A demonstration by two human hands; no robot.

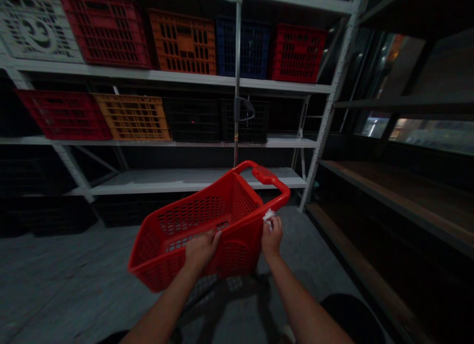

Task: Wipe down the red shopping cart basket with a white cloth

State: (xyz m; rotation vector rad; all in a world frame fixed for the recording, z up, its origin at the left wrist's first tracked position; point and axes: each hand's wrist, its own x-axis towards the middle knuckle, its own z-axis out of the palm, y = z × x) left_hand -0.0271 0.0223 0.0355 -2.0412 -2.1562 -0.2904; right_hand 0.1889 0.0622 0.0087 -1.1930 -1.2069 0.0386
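A red plastic shopping cart (237, 255) with perforated sides stands on the floor in front of me, its handle (264, 175) at the upper right. My left hand (202, 248) is closed over the near top rim of the basket, thumb along the edge. In my right hand (272, 235) is a crumpled white cloth or tissue (269, 216), pinched between the fingers against the rim close to where the handle begins. The basket's visible inside holds nothing that I can make out.
White metal shelving (192, 186) spans the back, with a red crate (298, 53), an orange crate (183, 43) and several others. A metal pole (237, 48) rises behind the cart. Brown shelves (400, 196) line the right side. Grey floor (74, 280) lies at left.
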